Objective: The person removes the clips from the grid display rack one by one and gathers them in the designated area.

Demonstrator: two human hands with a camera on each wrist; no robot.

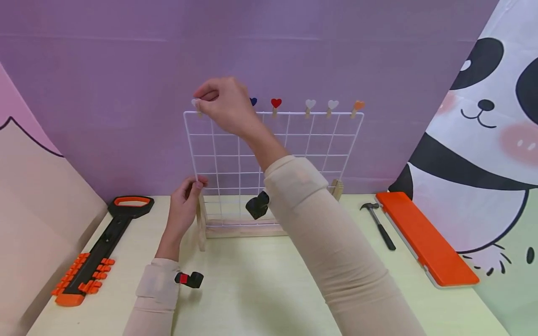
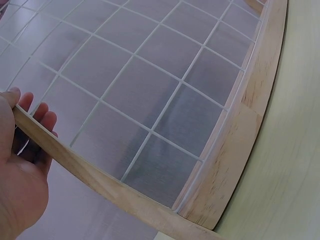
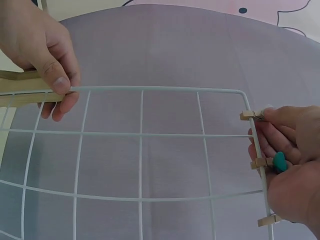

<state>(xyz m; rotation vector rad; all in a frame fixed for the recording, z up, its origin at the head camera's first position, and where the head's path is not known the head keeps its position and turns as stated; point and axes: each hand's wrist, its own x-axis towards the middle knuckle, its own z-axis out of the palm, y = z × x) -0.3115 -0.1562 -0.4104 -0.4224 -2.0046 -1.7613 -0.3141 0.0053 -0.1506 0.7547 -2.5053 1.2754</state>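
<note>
Firmly brace the left wooden post (image 2: 95,178), clamped in the left hand (image 1: 184,201); pinching the heart clip (image 3: 247,115) in the right hand (image 1: 229,105) at the top left of the wire grid (image 1: 239,173), seat it squarely before letting go.

On the left of the pale yellow table (image 1: 252,289) lies a long black implement (image 1: 110,238) with an orange-lined loop handle at its far end and orange clips along both near edges. At right, a small black-handled claw hammer (image 1: 381,228) lies just left of a long, flat orange case (image 1: 426,238). A plain purple backdrop (image 1: 126,93) spans the far side; a panda-printed panel (image 1: 462,210) stands right.
</note>
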